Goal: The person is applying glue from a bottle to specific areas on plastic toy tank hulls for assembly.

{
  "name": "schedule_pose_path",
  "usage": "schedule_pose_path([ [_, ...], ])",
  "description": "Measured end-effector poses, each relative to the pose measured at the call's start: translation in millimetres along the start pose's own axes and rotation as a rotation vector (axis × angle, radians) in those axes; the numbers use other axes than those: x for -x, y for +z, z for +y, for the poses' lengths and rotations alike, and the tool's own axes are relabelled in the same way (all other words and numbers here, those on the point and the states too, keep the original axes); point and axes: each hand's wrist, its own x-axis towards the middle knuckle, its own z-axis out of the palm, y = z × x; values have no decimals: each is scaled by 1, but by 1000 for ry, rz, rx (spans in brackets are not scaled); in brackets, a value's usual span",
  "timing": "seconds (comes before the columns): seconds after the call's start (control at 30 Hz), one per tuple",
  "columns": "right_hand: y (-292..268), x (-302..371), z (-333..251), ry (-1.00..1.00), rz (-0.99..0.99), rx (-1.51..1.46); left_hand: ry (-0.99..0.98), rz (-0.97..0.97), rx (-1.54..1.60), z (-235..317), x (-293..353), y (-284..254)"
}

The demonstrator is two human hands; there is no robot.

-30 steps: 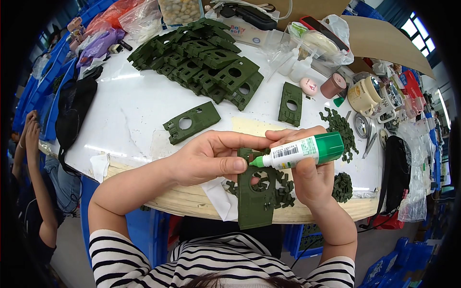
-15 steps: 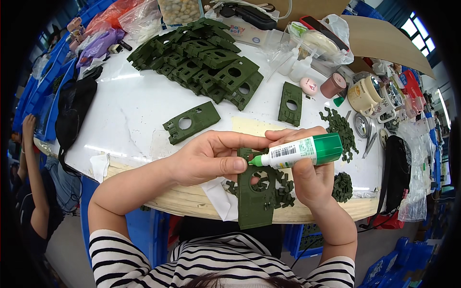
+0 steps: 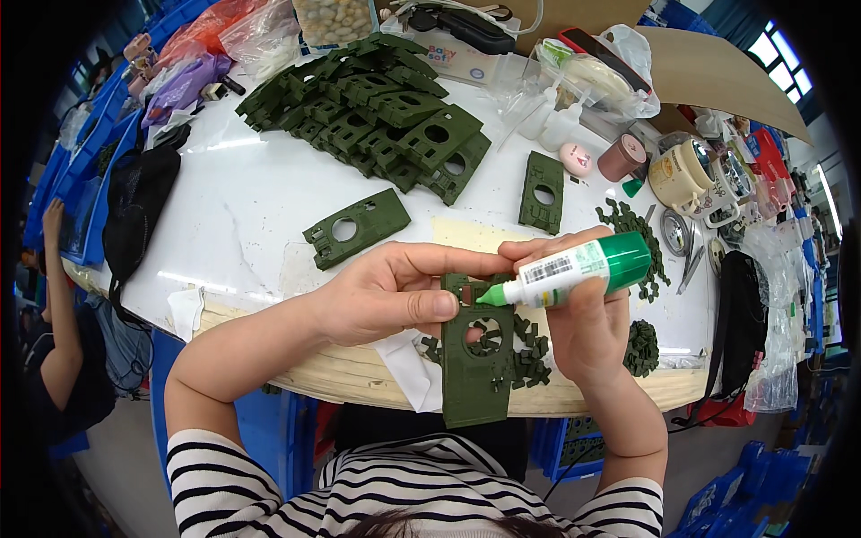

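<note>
Over the white tabletop, we find the left hand pinching a dark-green, round-holed plastic panel, the right hand gripping a white-and-green plastic bottle, shifted rightward (repositioning, we judge).

Plate is dark green; bottle is white with green ends; striped shirt is white and black.
</note>
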Motion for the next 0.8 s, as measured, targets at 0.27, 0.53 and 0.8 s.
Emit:
schedule_pose_path([
  [0.27, -4, -4, -11, 0, -20, 99, 40, -17, -7, 2, 0, 0],
  [0.53, -4, -4, -13, 18, -21, 98, 61, -15, -18, 4, -1, 4],
  [0.8, -3, -3, -11, 12, -10, 89, 64, -65, -13, 5, -1, 2],
])
